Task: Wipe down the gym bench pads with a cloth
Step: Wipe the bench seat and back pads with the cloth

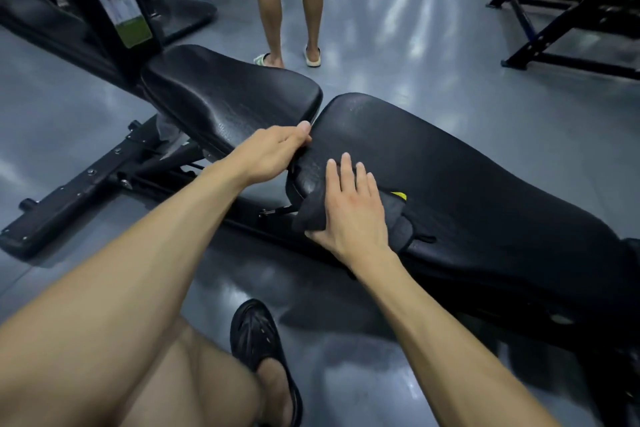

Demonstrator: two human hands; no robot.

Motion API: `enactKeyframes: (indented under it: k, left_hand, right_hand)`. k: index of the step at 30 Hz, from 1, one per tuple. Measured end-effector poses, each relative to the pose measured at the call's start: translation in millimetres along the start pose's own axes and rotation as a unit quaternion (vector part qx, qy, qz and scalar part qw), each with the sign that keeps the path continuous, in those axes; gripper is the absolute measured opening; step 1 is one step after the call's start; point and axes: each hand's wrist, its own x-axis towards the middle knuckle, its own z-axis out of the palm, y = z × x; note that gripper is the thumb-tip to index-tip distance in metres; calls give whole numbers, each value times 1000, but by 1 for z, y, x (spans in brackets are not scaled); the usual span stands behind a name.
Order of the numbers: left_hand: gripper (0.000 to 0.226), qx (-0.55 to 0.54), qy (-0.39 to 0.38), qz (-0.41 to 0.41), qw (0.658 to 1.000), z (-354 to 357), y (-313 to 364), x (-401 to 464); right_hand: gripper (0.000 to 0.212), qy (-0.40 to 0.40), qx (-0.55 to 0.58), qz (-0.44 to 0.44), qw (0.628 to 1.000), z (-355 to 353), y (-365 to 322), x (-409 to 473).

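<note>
- A dark grey cloth [391, 218] with a yellow tag is pressed flat under the right hand [353, 211], fingers straight, on the near edge of the long black padded back pad [467, 191].
- That pad's narrow end is gripped by the left hand [273, 152], fingers curled over the edge, beside the black seat pad [225, 97].
- A bystander's legs [291, 10] are seen on the glossy grey floor [398, 28].

Dark cloth [394, 218] lies on black bench pad [467, 184].
</note>
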Motion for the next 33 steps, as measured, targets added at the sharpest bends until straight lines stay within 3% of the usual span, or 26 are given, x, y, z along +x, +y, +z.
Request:
enactKeyframes:
  k: [6, 15, 20, 22, 25, 27, 29, 31, 33]
  left_hand:
    - [59, 12, -26, -2, 1000, -4, -18, -15]
    - [57, 37, -27, -22, 999, -2, -12, -12]
    - [63, 60, -37, -40, 997, -6, -4, -23]
    - [61, 65, -24, -38, 997, -9, -2, -33]
    - [56, 94, 22, -33, 995, -22, 1, -47]
    - [56, 104, 64, -27, 992, -33, 3, -53]
    - [55, 98, 102, -19, 990, -36, -3, -54]
    - [53, 104, 123, -11, 987, -32, -17, -54]
    - [48, 149, 106, 8, 983, -31, -32, -43]
  right_hand:
    - [136, 49, 7, 22, 999, 8, 45, -47]
    - [109, 75, 25, -5, 997, 13, 59, -59]
    - [102, 25, 27, -36, 999, 5, 58, -61]
    - [94, 17, 69, -56, 996, 3, 57, -60]
    - [87, 76, 244, -25, 967, -9, 46, -52]
    - [89, 108, 286, -15, 952, -20, 32, -39]
    - [97, 78, 253, -34, 964, -21, 17, -23]
    - [110, 28, 122, -51, 991, -12, 1, -14]
    - [118, 50, 5, -54, 997, 4, -7, -12]
